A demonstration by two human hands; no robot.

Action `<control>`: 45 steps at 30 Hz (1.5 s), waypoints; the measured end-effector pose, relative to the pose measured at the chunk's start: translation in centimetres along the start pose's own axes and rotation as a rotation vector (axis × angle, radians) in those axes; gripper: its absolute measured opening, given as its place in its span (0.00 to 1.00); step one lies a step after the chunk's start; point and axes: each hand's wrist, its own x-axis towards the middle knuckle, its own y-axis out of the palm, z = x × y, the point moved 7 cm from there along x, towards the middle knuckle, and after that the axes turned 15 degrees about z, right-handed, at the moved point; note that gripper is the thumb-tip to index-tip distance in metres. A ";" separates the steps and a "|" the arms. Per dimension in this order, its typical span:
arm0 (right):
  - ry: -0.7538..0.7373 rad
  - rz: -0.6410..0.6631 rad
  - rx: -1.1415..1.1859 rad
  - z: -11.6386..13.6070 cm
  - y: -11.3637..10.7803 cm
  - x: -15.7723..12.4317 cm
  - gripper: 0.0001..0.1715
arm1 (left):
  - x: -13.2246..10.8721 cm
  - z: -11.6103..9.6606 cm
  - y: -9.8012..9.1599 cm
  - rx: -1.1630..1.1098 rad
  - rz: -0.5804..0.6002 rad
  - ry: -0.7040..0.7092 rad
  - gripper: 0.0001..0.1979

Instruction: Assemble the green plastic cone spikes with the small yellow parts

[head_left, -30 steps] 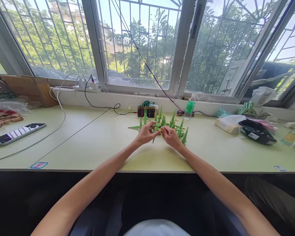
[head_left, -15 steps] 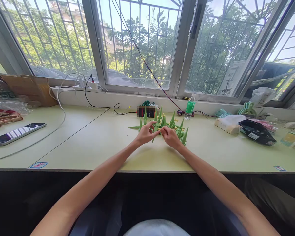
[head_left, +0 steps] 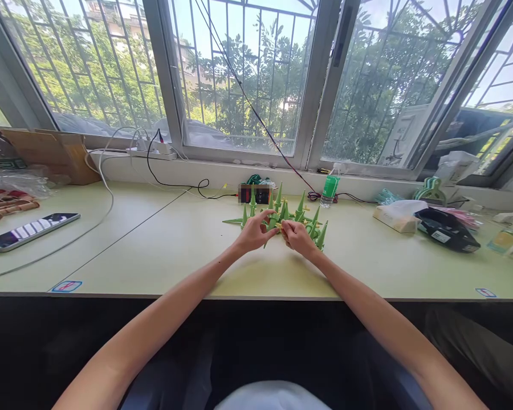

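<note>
Where fingertips meet: small part, hidden
Left hand (head_left: 253, 232): pinching one green spike (head_left: 268, 240)
Right hand (head_left: 298, 236): fingers curled closed, contents unclear
Behind: spike pile (head_left: 301, 210), bottle (head_left: 330, 191)

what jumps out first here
A cluster of green spikes bristles at the middle of the table, where the left hand and right hand pinch one spike between them. Behind, barred windows show sunlit trees.

Both arms stretch forward, left hand (head_left: 253, 232) and right hand (head_left: 298, 237) meeting, fingertips pinched.
</note>
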 end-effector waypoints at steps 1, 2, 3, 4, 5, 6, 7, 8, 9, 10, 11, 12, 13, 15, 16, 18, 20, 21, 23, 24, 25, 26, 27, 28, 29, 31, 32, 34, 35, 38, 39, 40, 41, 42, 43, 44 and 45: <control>0.002 0.010 0.048 -0.1 0.1 0.0 0.25 | 0.0 0.0 0.0 -0.002 -0.001 0.003 0.24; 0.003 0.019 0.094 -0.2 0.2 0.0 0.25 | 0.0 -0.1 0.0 -0.003 -0.002 0.006 0.24; 0.005 0.028 0.137 -0.3 0.3 0.1 0.25 | 0.0 -0.1 0.0 -0.003 -0.002 0.008 0.24; 0.007 0.035 0.174 -0.3 0.4 0.1 0.25 | 0.0 -0.1 0.0 -0.003 -0.002 0.010 0.24; 0.009 0.041 0.206 -0.3 0.4 0.1 0.26 | 0.0 -0.2 -0.1 -0.002 -0.002 0.011 0.24; 0.013 0.044 0.232 -0.3 0.5 0.1 0.26 | 0.0 -0.2 -0.1 -0.001 -0.001 0.012 0.24; 0.017 0.048 0.254 -0.3 0.5 0.1 0.26 | 0.0 -0.2 -0.1 0.001 0.000 0.013 0.24; 0.022 0.051 0.273 -0.2 0.6 0.1 0.26 | 0.0 -0.2 -0.1 0.004 0.001 0.013 0.24; 0.027 0.054 0.288 -0.1 0.7 0.1 0.27 | 0.0 -0.2 -0.1 0.008 0.002 0.014 0.24; 0.032 0.057 0.301 0.0 0.7 0.1 0.27 | 0.0 -0.2 -0.1 0.013 0.002 0.015 0.24; 0.036 0.059 0.311 0.1 0.7 0.0 0.27 | 0.0 -0.3 -0.1 0.018 0.002 0.017 0.24; 0.039 0.063 0.321 0.3 0.8 0.0 0.28 | -0.1 -0.3 -0.1 0.022 0.000 0.018 0.24; 0.040 0.067 0.331 0.4 0.8 0.0 0.28 | -0.1 -0.3 -0.1 0.026 0.000 0.019 0.24; 0.044 0.080 0.354 0.6 0.9 -0.1 0.28 | -0.1 -0.3 -0.1 0.030 0.000 0.019 0.24; 0.047 0.087 0.367 0.6 0.9 -0.1 0.28 | -0.1 -0.3 0.0 0.032 0.001 0.018 0.24; 0.057 0.104 0.400 0.5 1.0 -0.1 0.28 | -0.2 -0.3 0.0 0.035 0.004 0.018 0.25; 0.074 0.122 0.439 0.3 1.1 -0.1 0.28 | -0.2 -0.3 0.0 0.043 0.004 0.017 0.25; 0.085 0.129 0.457 0.2 1.2 0.0 0.28 | -0.2 -0.3 0.0 0.047 0.003 0.016 0.25; 0.110 0.144 0.493 0.0 1.3 0.0 0.27 | -0.1 -0.3 0.0 0.052 0.003 0.016 0.25; 0.122 0.150 0.510 -0.1 1.3 0.0 0.27 | -0.2 -0.3 0.0 0.054 0.005 0.016 0.25; 0.132 0.155 0.526 -0.2 1.4 0.0 0.27 | -0.2 -0.3 0.0 0.056 0.005 0.016 0.25; 0.140 0.160 0.542 -0.3 1.4 0.0 0.27 | -0.2 -0.3 0.0 0.059 0.005 0.016 0.25; 0.145 0.167 0.556 -0.3 1.5 0.0 0.27 | -0.2 -0.3 0.0 0.062 0.005 0.016 0.25; 0.147 0.171 0.567 -0.4 1.5 0.0 0.27 | -0.2 -0.4 0.0 0.065 0.005 0.016 0.25; 0.147 0.176 0.576 -0.4 1.5 0.0 0.27 | -0.2 -0.4 0.0 0.067 0.005 0.017 0.25; 0.145 0.183 0.584 -0.5 1.6 0.0 0.26 | -0.2 -0.3 0.0 0.068 0.004 0.017 0.25; 0.146 0.182 0.585 -0.6 1.5 0.0 0.26 | -0.2 -0.3 0.0 0.065 0.005 0.014 0.26; 0.153 0.174 0.585 -0.7 1.5 0.0 0.26 | -0.1 -0.2 0.1 0.049 0.006 0.004 0.27; 0.159 0.170 0.587 -0.7 1.5 0.0 0.25 | -0.1 -0.1 0.1 0.036 0.005 -0.002 0.28; 0.179 0.150 0.604 -0.9 1.4 0.0 0.25 | 0.0 0.2 0.0 -0.030 -0.002 -0.010 0.25; 0.185 0.143 0.612 -1.0 1.4 0.0 0.24 | 0.0 0.2 0.0 -0.051 -0.005 -0.010 0.24; 0.193 0.137 0.621 -1.0 1.3 0.1 0.24 | 0.0 0.3 -0.1 -0.068 -0.007 -0.009 0.23; 0.200 0.131 0.629 -1.1 1.3 0.1 0.24 | 0.0 0.3 -0.1 -0.080 -0.009 -0.007 0.23; 0.209 0.125 0.637 -1.2 1.2 0.1 0.24 | 0.0 0.3 -0.1 -0.087 -0.008 -0.005 0.23; 0.218 0.122 0.644 -1.3 1.2 0.1 0.24 | 0.0 0.3 -0.1 -0.088 -0.002 -0.001 0.23; 0.227 0.119 0.652 -1.3 1.2 0.1 0.24 | 0.0 0.3 0.0 -0.084 0.010 0.004 0.23; 0.237 0.117 0.659 -1.4 1.2 0.0 0.24 | 0.0 0.3 0.1 -0.074 0.023 0.008 0.23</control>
